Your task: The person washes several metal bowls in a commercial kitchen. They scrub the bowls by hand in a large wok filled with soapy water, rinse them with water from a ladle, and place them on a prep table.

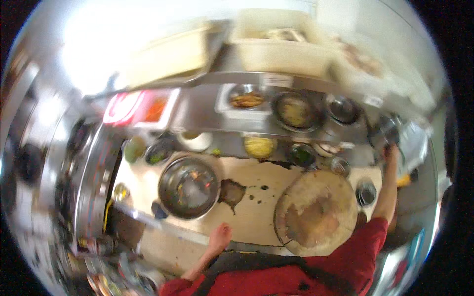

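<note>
My left hand (221,236) hovers over the front edge of the worktop with its fingers curled, and nothing shows in it. To its upper left stands a wide metal bowl (189,188) with scraps of food stuck inside. My right arm stretches to the far right. There my right hand (390,151) meets the lower side of a dark, shiny container (388,127); blur hides whether the fingers grip it. A round wooden chopping block (316,212), stained in the middle, lies between my two arms.
A steel shelf (200,107) behind the worktop carries a pan (296,111), a bowl of brownish food (246,97) and a red-and-white tray (140,107). Below it are a bowl of yellow shreds (260,146) and a bowl of greens (301,154). Dark wet patches (232,192) mark the board.
</note>
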`<state>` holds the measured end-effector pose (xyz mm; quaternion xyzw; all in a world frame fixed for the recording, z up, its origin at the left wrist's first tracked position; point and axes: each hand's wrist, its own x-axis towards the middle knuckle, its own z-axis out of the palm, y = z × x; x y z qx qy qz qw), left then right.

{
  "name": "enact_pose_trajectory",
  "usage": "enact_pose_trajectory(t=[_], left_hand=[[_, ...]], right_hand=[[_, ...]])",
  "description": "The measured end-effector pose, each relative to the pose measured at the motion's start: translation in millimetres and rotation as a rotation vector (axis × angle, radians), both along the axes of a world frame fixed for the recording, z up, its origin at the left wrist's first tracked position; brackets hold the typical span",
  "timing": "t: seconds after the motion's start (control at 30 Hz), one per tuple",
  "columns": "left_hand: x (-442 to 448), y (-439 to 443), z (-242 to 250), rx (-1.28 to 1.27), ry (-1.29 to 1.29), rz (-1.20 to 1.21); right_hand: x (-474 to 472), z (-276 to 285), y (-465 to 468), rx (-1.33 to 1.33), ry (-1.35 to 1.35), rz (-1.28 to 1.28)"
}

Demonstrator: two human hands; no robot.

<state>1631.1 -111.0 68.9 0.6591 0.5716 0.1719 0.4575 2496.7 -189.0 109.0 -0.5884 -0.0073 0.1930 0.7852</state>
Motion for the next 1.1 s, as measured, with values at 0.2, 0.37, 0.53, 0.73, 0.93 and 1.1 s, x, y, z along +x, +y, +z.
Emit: enact_pose_trajectory(t=[0.2,0.37,0.53,0.73,0.93,1.1], left_hand=[[-28,-2,3,0.176,0.100,0.017],[-71,-16,-3,0.203,-0.072,0.131],[-165,-34,-3,0.152,-0.114,0.162],[-310,-61,-14,0.142,-0.117,0.434],[-446,-88,-1,0.120,-0.042,0.759],[-524,-111,7,0.133,-0.111,1.088]], right_hand=[[53,-20,-25,0.039,-0.069,0.295],[-71,25,-24,-0.103,-0.355,0.196],[-353,40,0,-0.152,-0.372,0.441],[-768,16,69,-0.381,0.115,1.055],[-1047,3,101,-0.409,-0.467,2.083],[-1157,-18,132,-0.257,-1.652,2.389]])
